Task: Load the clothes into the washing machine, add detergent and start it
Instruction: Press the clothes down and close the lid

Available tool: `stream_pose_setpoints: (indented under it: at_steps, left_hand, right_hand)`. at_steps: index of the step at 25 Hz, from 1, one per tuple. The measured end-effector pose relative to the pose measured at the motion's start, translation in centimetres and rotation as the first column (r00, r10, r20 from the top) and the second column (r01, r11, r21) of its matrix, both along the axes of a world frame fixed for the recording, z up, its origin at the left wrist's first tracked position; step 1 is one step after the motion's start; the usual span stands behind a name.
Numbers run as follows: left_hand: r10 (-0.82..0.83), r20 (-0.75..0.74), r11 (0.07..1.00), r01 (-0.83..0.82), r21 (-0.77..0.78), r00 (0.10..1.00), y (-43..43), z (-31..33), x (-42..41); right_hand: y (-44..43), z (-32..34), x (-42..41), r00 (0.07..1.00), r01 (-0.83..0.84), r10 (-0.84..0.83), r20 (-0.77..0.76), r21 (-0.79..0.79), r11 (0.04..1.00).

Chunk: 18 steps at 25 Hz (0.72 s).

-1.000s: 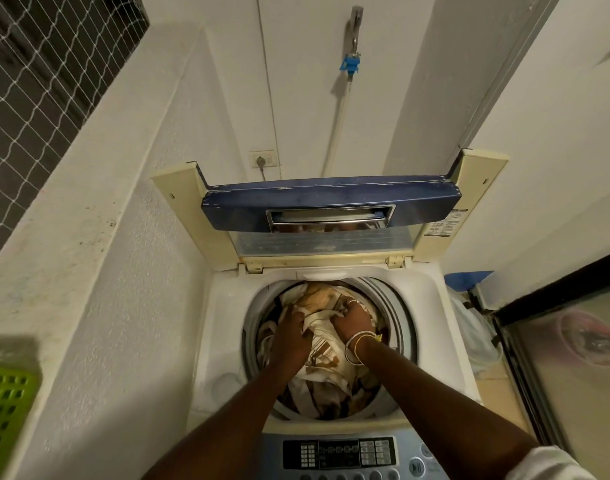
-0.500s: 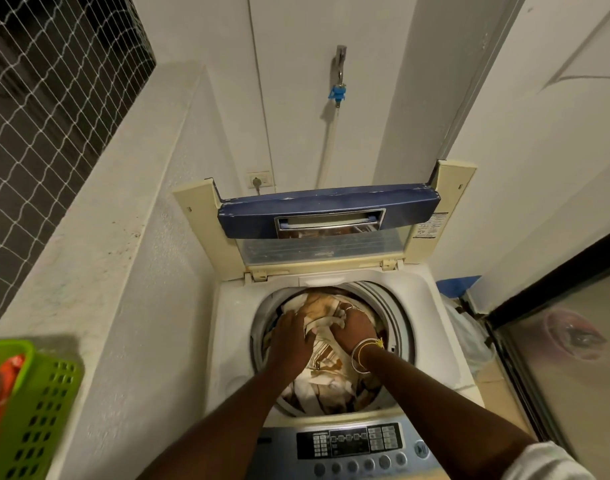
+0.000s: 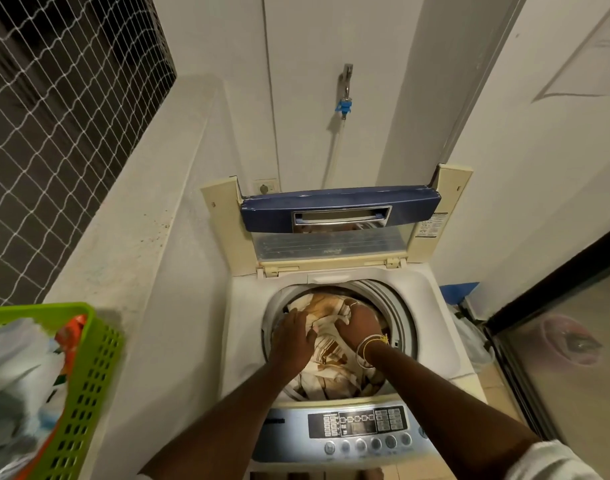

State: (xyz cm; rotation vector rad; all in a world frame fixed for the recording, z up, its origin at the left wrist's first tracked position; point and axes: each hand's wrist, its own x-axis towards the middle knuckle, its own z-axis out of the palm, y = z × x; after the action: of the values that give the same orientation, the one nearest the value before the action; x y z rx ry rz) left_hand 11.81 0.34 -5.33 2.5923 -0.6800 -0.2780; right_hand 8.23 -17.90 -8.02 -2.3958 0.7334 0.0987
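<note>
Left hand (image 3: 292,337) is being pressed, fingers extended, onto the clothes (image 3: 331,365), a heap of cream-and-brown patterned fabric lying inside the drum of the top-loading washing machine (image 3: 243,341). Right hand (image 3: 360,325), just beside the left and nearer the back of the drum, is being sunk into the same heap with its fingers curled round a pale fold. Bangles (image 3: 365,349) are being worn on its wrist. The heap is being shown filling the drum up to the grey rim ring (image 3: 397,313). The lid (image 3: 338,211), blue-fronted with a clear panel, is being kept folded upright behind the opening. The control panel (image 3: 357,424), with a display and a row of round buttons, is being shown at the near edge of the machine, between the two forearms. On the ledge (image 3: 123,237) to the left, a green perforated basket (image 3: 89,382) is being cut off by the frame's edge. It is holding a blurred pale bag (image 3: 16,375) and something orange whose nature cannot be told. A tap (image 3: 345,84) with a blue connector and a pale hose (image 3: 334,150) is being shown on the back wall, a wall socket (image 3: 266,187) just left of the lid's top, and netting (image 3: 54,116) above the ledge.
</note>
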Motion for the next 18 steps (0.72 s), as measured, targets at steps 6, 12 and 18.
stream_pose_setpoints:
  at_steps: [6, 12, 18]
  left_hand:
    - [0.036, -0.006, 0.999, -0.036, -0.021, 0.999, 0.7, -0.7, -1.1]
    - [-0.004, 0.155, 0.999, -0.002, 0.037, 0.988, 0.6, 0.9, -4.6]
    - [0.027, 0.203, 0.993, -0.049, 0.105, 0.979, 0.7, 3.1, -8.4]
  right_hand:
    - [0.5, 2.7, -1.9, 0.999, -0.039, 0.039, 0.014, -0.006, 0.999]
    - [0.3, 5.3, -6.0, 0.964, -0.257, 0.264, -0.003, -0.24, 0.936]
    - [-1.2, 6.7, -11.1, 0.919, -0.395, 0.378, -0.115, -0.324, 0.86]
